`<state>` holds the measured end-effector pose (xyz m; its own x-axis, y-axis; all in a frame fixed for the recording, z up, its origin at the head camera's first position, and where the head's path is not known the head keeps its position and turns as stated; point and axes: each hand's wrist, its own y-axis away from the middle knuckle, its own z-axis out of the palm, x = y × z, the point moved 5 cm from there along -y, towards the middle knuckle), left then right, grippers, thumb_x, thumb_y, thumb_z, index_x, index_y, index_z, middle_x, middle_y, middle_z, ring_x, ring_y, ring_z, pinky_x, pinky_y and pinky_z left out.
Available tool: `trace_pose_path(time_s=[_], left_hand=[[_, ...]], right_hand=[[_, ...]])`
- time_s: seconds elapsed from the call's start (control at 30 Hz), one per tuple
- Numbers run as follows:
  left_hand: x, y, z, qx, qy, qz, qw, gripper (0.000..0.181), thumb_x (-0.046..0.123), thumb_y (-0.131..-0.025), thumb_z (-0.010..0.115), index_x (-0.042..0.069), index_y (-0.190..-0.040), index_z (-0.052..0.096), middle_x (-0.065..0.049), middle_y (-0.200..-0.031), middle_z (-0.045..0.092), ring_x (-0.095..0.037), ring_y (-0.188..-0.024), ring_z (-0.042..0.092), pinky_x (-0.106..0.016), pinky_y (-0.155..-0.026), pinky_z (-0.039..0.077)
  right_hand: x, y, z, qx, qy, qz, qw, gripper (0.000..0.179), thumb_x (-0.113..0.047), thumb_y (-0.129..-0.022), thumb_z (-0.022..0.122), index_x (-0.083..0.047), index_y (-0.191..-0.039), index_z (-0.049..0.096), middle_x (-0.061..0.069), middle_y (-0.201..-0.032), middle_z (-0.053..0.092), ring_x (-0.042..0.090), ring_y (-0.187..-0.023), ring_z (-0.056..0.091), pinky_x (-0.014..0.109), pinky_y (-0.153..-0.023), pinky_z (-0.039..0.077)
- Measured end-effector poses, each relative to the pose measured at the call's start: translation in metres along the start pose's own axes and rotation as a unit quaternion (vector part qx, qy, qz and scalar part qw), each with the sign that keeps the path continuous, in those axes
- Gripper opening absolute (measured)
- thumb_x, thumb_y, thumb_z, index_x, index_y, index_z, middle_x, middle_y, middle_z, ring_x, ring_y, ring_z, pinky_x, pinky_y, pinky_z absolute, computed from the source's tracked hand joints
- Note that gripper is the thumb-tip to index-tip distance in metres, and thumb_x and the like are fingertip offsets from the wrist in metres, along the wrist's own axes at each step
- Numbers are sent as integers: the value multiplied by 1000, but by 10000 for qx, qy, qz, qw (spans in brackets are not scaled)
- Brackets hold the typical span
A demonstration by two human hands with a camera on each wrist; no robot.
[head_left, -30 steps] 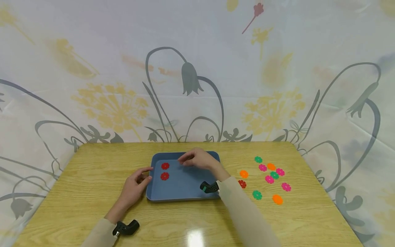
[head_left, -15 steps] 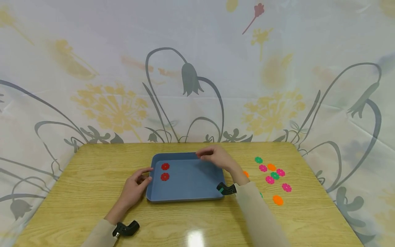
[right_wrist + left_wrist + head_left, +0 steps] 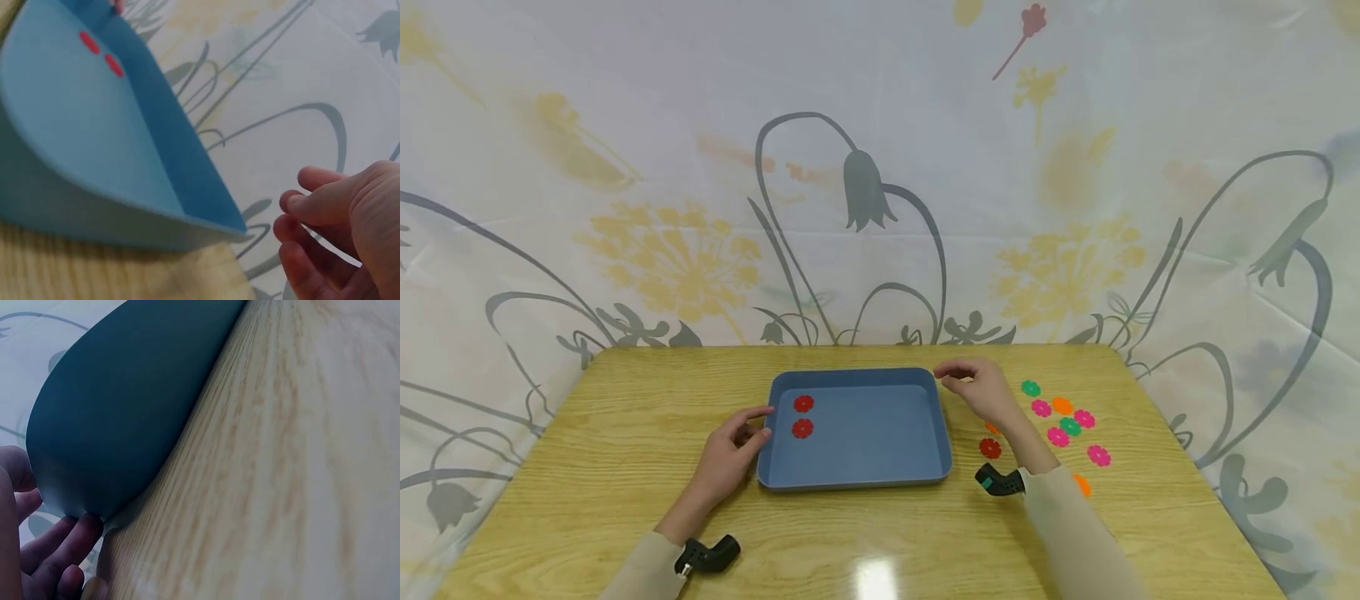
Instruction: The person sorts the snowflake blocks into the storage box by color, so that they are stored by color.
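A shallow blue tray (image 3: 874, 440) rests on the wooden table. Two red flower-shaped pieces (image 3: 802, 428) lie inside it near its left side, one behind the other. My left hand (image 3: 724, 458) touches the tray's left edge with relaxed fingers; the left wrist view has its fingertips (image 3: 82, 540) against the outer wall. Just past the tray's far right corner, my right hand (image 3: 987, 393) hangs in the air. Its fingers are loosely bent, and nothing shows between them in the right wrist view. A third red flower piece (image 3: 990, 448) lies on the table right of the tray.
Several flower-shaped pieces lie scattered on the table's right side, among them green (image 3: 1031, 388), pink (image 3: 1099, 455) and orange (image 3: 1062, 406) ones. My right forearm partly covers some orange ones. Behind the table (image 3: 655, 392) hangs a flower-printed cloth (image 3: 715, 100).
From above the tray, my right hand has moved rightward past its right edge. The left hand stays at the tray's left edge, and the two red flower pieces have not moved.
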<state>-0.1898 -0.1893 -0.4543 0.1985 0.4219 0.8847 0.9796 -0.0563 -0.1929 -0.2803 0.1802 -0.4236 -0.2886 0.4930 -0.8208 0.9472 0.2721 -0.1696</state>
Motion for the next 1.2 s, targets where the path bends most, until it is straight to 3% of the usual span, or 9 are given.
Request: trace_pose_path(time_s=[0.17, 0.3, 0.43, 0.63, 0.73, 0.93, 1.03, 1.2], left_hand=[[-25, -4, 2, 44, -45, 37, 10000, 32, 19, -93, 59, 10, -124, 59, -8, -92, 65, -21, -79, 59, -26, -66, 45], [-31, -6, 2, 59, -29, 106, 9999, 32, 23, -92, 60, 15, -123, 60, -5, -92, 65, -17, -79, 59, -27, -66, 46], [-29, -5, 2, 51, -4, 78, 10000, 31, 23, -92, 60, 17, -122, 60, -4, -93, 65, -17, -79, 59, -27, -66, 46], [-1, 0, 0, 31, -35, 162, 9999, 32, 11, -92, 58, 2, -123, 58, -15, -94, 64, -28, -81, 59, -26, -66, 45], [-9, -1, 1, 37, -33, 187, 9998, 32, 12, -93, 59, 4, -123, 59, -13, -94, 65, -26, -80, 60, -26, -66, 46], [-30, -6, 2, 84, -89, 142, 9998, 32, 20, -93, 60, 11, -123, 60, -6, -93, 65, -17, -80, 59, -26, -67, 46], [-27, -6, 2, 84, -78, 123, 9999, 32, 18, -93, 60, 10, -124, 60, -8, -94, 66, -21, -81, 60, -27, -67, 46], [-4, 0, 1, 2, -57, 81, 10000, 32, 10, -92, 58, 2, -124, 58, -16, -95, 65, -31, -83, 59, -27, -67, 46]], right_hand=[[13, 15, -9, 255, 217, 10, 9994, 17, -7, -89, 62, -4, -104, 70, 6, -100, 67, 21, -88, 61, 38, -76, 49], [24, 27, -15, 237, 270, 38, 9993, 17, -5, -89, 62, -3, -104, 70, 7, -100, 67, 21, -88, 61, 40, -77, 48], [33, 38, -21, 157, 364, 94, 9992, 16, -6, -89, 62, -4, -103, 70, 7, -100, 67, 21, -86, 60, 40, -77, 48], [44, 53, -26, 122, 682, 182, 9974, 15, -4, -86, 65, -6, -100, 71, 4, -96, 68, 20, -83, 60, 32, -68, 50], [47, 60, -27, 15, 740, 175, 9971, 15, -4, -85, 67, -7, -100, 71, 4, -92, 68, 19, -79, 61, 28, -62, 50], [52, 73, -29, -160, 815, 209, 9963, 15, -8, -84, 69, -7, -98, 71, -1, -89, 66, 16, -77, 59, 27, -63, 49], [54, 78, -29, -222, 813, 205, 9962, 15, -10, -82, 71, -7, -97, 70, -2, -87, 64, 16, -76, 59, 27, -64, 49], [56, 84, -30, -331, 1186, 76, 9924, 13, -13, -80, 74, -11, -93, 70, -6, -83, 61, 11, -73, 57, 26, -64, 48]])
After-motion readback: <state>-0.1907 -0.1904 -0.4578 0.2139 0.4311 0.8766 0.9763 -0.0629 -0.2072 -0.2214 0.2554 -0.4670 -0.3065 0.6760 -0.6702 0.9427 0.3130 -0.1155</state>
